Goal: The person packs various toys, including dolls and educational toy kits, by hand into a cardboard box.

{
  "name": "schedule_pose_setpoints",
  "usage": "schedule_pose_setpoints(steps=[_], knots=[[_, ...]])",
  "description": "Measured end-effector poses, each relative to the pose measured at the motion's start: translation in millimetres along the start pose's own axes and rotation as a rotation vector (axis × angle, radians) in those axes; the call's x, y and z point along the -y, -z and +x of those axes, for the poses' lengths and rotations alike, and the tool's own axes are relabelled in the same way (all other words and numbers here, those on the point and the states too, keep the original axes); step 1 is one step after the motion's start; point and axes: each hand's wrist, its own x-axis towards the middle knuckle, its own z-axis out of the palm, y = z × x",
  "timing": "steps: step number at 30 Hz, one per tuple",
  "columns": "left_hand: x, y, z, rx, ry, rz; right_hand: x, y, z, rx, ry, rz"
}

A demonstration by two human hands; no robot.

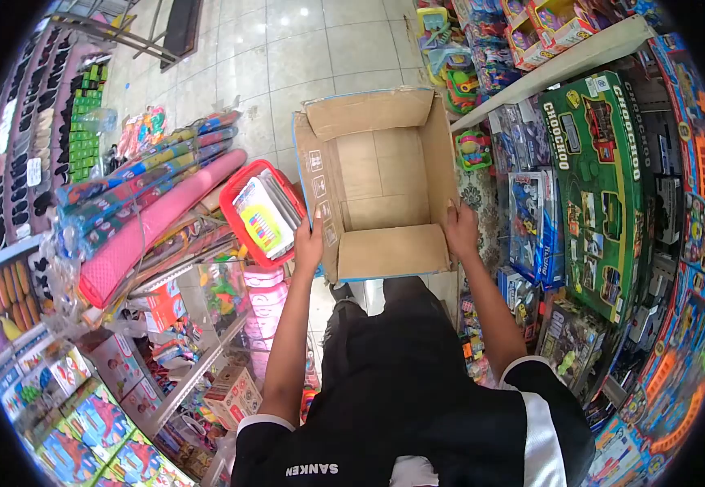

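An open cardboard box [381,174] with nothing inside is held in front of my body, its flaps folded outward or inward at the near and far sides. My left hand [309,243] grips its left wall near the close corner. On the opposite side, my right hand [461,229] is closed on the right wall. Just left of my left hand stands a red plastic basket [228,213] holding packets with a yellow-green label [261,227].
Rolled mats, one of them pink [166,223], lie at the left. Shelves at the right carry a green train-set box [592,195] and toy packs. Tiled floor [288,61] stretches ahead. Boxed toys [93,438] crowd the lower left.
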Motion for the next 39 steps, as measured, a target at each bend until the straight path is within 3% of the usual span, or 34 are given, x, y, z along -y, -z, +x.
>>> schedule_pose_setpoints(steps=[3, 7, 9, 11, 14, 17, 19, 22, 24, 26, 29, 32, 35, 39], knots=[[14, 33, -37, -0.055, 0.026, -0.025, 18, -11, -29, 0.0, 0.022, 0.04], [60, 81, -84, -0.189, 0.204, -0.235, 43, -40, -87, -0.045, 0.021, 0.113], [72, 110, -112, -0.184, 0.216, -0.631, 61, -49, -124, -0.023, 0.016, 0.16], [105, 139, -135, -0.112, 0.114, -0.614, 83, -58, -163, 0.057, 0.024, 0.268], [95, 181, -188, -0.047, 0.171, -0.615, 111, -73, -218, 0.061, 0.025, 0.323], [128, 201, -220, -0.022, 0.219, -0.741, 137, -76, -273, 0.042, -0.012, 0.28], [137, 212, -236, 0.038, 0.216, -0.797, 130, -82, -297, 0.171, -0.091, 0.29], [152, 221, -264, -0.003, 0.224, -0.665, 123, -86, -328, 0.126, -0.051, 0.33], [177, 221, -267, 0.037, 0.048, -0.622, 118, -82, -341, 0.131, -0.027, 0.336], [186, 222, -280, 0.034, 0.047, -0.633, 108, -81, -355, 0.14, -0.003, 0.346], [211, 226, -285, 0.108, 0.009, -0.634, 109, -74, -373, 0.189, -0.071, 0.561], [196, 235, -303, 0.113, 0.22, -0.798, 148, -47, -401, 0.257, -0.152, 0.9], [183, 242, -322, 0.126, 0.138, -0.848, 144, -35, -423, 0.259, -0.203, 0.71], [184, 246, -361, 0.128, 0.003, -0.941, 124, -43, -457, 0.145, -0.29, 0.772]])
